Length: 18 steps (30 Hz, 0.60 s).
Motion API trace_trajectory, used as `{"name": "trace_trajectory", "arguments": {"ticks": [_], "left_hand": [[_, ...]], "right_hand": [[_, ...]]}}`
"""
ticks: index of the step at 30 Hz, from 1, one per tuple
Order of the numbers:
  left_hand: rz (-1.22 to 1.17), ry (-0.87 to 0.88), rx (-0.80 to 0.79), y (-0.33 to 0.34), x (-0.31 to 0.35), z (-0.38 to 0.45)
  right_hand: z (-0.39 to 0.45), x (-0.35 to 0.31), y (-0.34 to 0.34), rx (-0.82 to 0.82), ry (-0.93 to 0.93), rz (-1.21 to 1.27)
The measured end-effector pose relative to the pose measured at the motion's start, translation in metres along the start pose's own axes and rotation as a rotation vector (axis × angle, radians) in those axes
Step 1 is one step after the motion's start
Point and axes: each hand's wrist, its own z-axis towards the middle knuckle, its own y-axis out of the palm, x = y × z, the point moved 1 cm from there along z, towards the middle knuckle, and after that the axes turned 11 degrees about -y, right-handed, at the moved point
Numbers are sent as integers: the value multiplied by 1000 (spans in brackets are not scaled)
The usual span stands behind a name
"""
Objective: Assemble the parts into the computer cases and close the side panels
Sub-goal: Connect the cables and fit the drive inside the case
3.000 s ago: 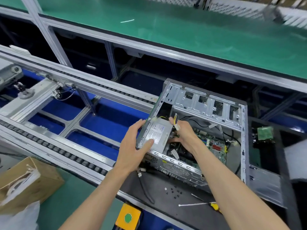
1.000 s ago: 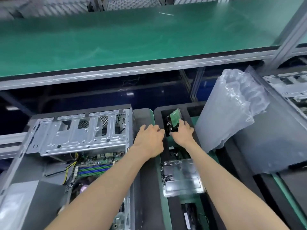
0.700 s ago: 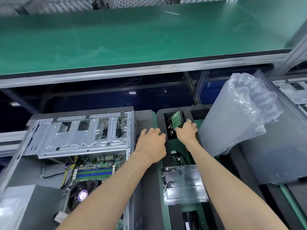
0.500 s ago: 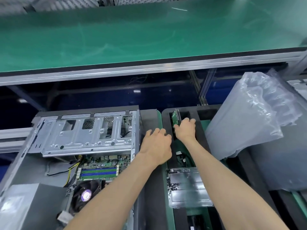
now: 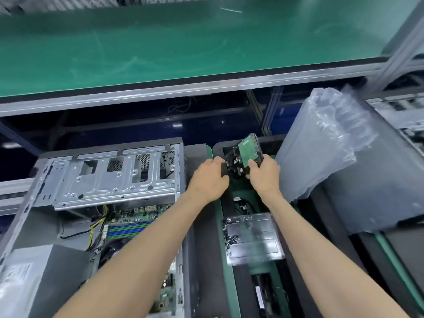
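Both hands on the hard drive [image 5: 247, 154]: right hand [image 5: 263, 173] fingers curl round its right edge, left hand [image 5: 211, 177] pinches its left side, tilted above the black tray [image 5: 229, 294]. Open computer case [image 5: 110, 180] sits left of the fingers; bubble wrap [image 5: 325, 143] crowds close right.

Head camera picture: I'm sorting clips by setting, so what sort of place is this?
Most likely a computer assembly line in a factory. An open computer case lies beside a parts tray, both hands lift a hard drive, and a long green-topped workbench runs behind.
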Motion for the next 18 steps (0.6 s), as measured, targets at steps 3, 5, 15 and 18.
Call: {"name": "trace_trajectory", "arguments": {"ticks": [3,5,15,18], "left_hand": [[-364,-87,-70,-6,0,-3],[-681,-209,-166,-9,4,-11],[-1304,-229,-268,-17,17,-80],[-1252,-231,-204,-23,4,-102]], "right_hand": [[-22,-17,-37,65,94,454],[-37,-29,-55,66,154,629],[-139,-58,-73,-66,223,812],[-162,-61,-71,-100,233,750]]}}
